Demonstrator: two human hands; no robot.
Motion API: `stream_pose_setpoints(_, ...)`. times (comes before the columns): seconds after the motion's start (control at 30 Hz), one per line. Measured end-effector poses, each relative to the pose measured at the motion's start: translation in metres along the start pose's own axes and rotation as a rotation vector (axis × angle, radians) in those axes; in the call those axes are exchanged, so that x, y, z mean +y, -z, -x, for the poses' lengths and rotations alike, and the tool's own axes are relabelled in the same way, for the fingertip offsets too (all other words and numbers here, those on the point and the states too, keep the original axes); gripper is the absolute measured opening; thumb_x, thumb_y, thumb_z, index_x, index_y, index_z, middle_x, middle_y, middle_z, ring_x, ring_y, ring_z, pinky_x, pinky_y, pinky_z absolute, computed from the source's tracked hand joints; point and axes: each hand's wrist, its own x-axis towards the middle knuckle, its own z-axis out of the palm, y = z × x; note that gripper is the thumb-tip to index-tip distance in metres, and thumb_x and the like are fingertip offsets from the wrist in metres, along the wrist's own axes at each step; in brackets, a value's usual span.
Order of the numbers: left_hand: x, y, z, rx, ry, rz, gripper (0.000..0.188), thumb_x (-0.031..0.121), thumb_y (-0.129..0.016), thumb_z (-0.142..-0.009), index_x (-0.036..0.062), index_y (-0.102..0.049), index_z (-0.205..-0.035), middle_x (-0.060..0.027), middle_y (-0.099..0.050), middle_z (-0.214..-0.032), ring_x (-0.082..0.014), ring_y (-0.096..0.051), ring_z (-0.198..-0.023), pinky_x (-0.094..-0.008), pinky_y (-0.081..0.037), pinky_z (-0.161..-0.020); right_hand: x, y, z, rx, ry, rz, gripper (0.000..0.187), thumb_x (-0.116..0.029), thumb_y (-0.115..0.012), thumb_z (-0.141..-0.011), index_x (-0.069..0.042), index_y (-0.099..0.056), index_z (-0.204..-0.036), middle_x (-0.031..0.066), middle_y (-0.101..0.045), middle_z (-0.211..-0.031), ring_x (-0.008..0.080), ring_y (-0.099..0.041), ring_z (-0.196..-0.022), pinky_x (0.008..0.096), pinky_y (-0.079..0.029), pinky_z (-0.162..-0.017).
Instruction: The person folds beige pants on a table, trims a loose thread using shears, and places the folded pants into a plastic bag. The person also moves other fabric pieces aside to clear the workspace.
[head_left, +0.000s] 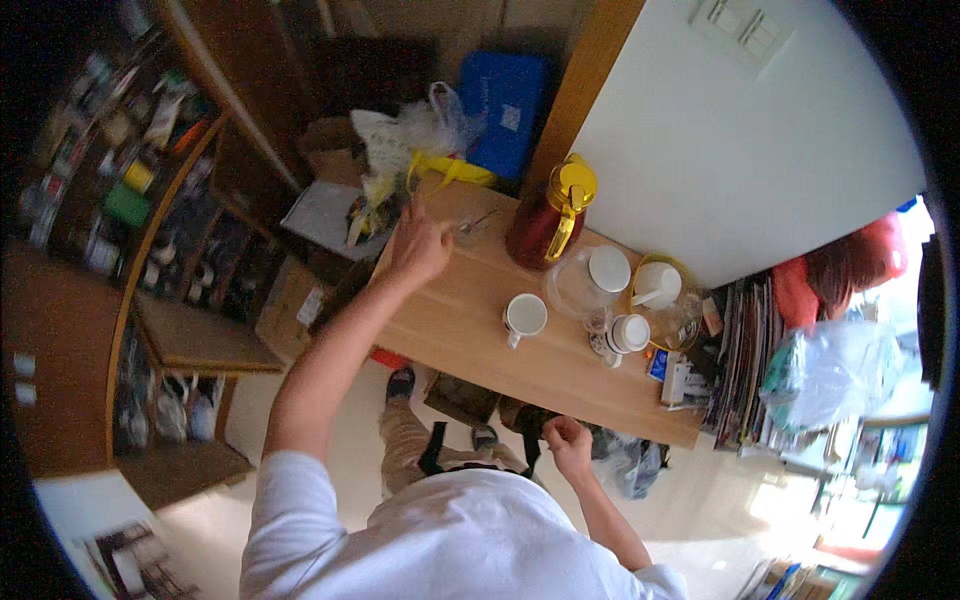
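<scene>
My left hand (422,246) reaches over the left end of a wooden table (455,310), fingers stretched out and thumb apart, near a bag with yellow handles (450,168). No object shows in it. Close to my body, past the table's front edge, my right hand (568,446) is closed with its fingers curled; anything inside is hidden. An uncovered white mug (525,316) stands mid-table. Behind it are a dark red thermos jug (543,228) with a gold lid and handle, and a clear jar (580,285) with a white lid. A patterned cup (622,338) with a white lid stands to the right.
A yellow-rimmed tray (683,346) holds a white cup (656,286) and clear glassware. Small boxes (685,382) lie near the table's right end, beside a tall stack of papers (742,355). A blue bag (505,110) leans behind; cluttered shelves (120,180) stand left.
</scene>
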Motion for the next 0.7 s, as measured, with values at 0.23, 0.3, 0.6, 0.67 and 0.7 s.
stream_pose_setpoints(0.23, -0.135, -0.080, -0.239, -0.084, 0.009, -0.175, 0.027, 0.025, -0.058, -0.094, 0.0141, -0.071, -0.114, -0.0150, -0.012, -0.161, -0.0434, -0.014, -0.145, -0.0539, -0.012, -0.119, -0.037, -0.091, 0.053, 0.295, -0.238, -0.288, 0.013, -0.011, -0.061, -0.094, 0.001, -0.064, -0.092, 0.0051, -0.064, -0.078, 0.0086, -0.058, -0.070, 0.0242, -0.048, -0.062)
stream_pose_setpoints(0.3, -0.123, -0.085, -0.250, -0.082, 0.008, -0.188, 0.027, 0.023, -0.059, -0.093, 0.0129, -0.070, -0.115, -0.0151, -0.021, -0.158, -0.0395, -0.021, -0.143, -0.0532, -0.014, -0.119, -0.027, -0.107, 0.066, 0.363, -0.259, -0.180, 0.012, -0.010, -0.061, -0.094, 0.001, -0.065, -0.091, 0.0057, -0.066, -0.077, 0.0102, -0.062, -0.071, 0.0249, -0.051, -0.061)
stream_pose_setpoints(0.6, 0.004, 0.140, -0.049, 0.354, -0.471, 0.551, 0.022, -0.009, -0.054, -0.083, 0.0018, -0.069, -0.095, -0.0122, -0.065, -0.092, -0.0258, -0.063, -0.086, -0.0335, -0.051, -0.075, -0.024, -0.115, 0.113, 0.434, -0.257, -0.290, 0.015, -0.013, -0.064, -0.093, 0.002, -0.065, -0.095, 0.0045, -0.066, -0.075, 0.0093, -0.061, -0.067, 0.0234, -0.050, -0.060)
stream_pose_setpoints(0.67, 0.068, 0.140, 0.045, 0.152, -0.526, 0.650, 0.023, -0.008, -0.053, -0.083, 0.0021, -0.069, -0.097, -0.0108, -0.065, -0.093, -0.0220, -0.062, -0.083, -0.0333, -0.051, -0.074, -0.033, -0.091, 0.123, 0.436, -0.246, -0.506, 0.018, -0.015, -0.065, -0.093, 0.002, -0.065, -0.098, 0.0046, -0.067, -0.083, 0.0102, -0.061, -0.073, 0.0249, -0.051, -0.064)
stream_pose_setpoints(0.7, 0.100, 0.133, 0.093, 0.101, -0.642, 0.650, 0.023, -0.007, -0.053, -0.084, 0.0019, -0.069, -0.099, -0.0099, -0.065, -0.093, -0.0199, -0.062, -0.082, -0.0328, -0.051, -0.073, -0.047, -0.066, 0.133, 0.343, -0.219, -0.575, 0.027, -0.020, -0.066, -0.092, 0.001, -0.064, -0.108, 0.0072, -0.069, -0.095, 0.0121, -0.063, -0.084, 0.0265, -0.052, -0.071)
